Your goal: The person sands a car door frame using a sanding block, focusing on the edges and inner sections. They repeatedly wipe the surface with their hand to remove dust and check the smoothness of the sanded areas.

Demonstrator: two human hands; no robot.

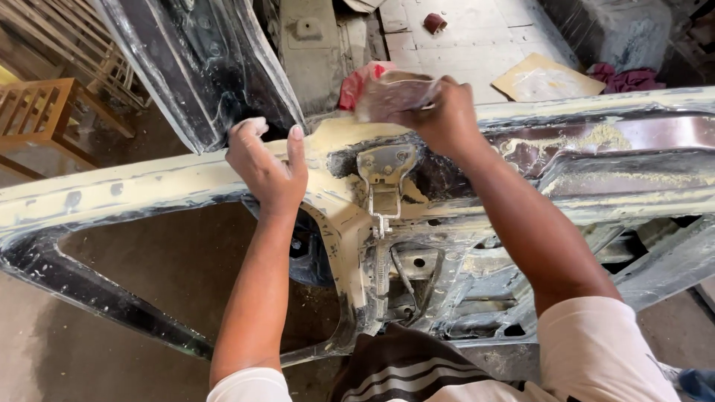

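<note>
At the far left a wooden rack (pixel 33 112) stood on the dusty floor (pixel 67 357), behind the long car door shell (pixel 149 186) that lay across the view, its frame smeared with pale yellow filler. The left hand (pixel 267 167) rested on the upper edge of that frame, fingers loosely curled over it and thumb raised, bracing rather than gripping. Just to its right a bare metal latch bracket (pixel 383 175) hung from the filled patch.

The right hand (pixel 445 115) was closed around a folded sheet of sandpaper (pixel 393 95), pinching it between fingers and palm and holding it against the top of the filled area. The sheet looked thin, light and limp, so it would likely bend wherever it was not backed; a flat grip with several fingers behind it seemed the sound way to hold it. The door shell appeared stiff and heavy, with thin edges best grasped along the thick frame rail.

Further right lay a piece of cardboard (pixel 547 78) and a crumpled red rag (pixel 629 78).
</note>
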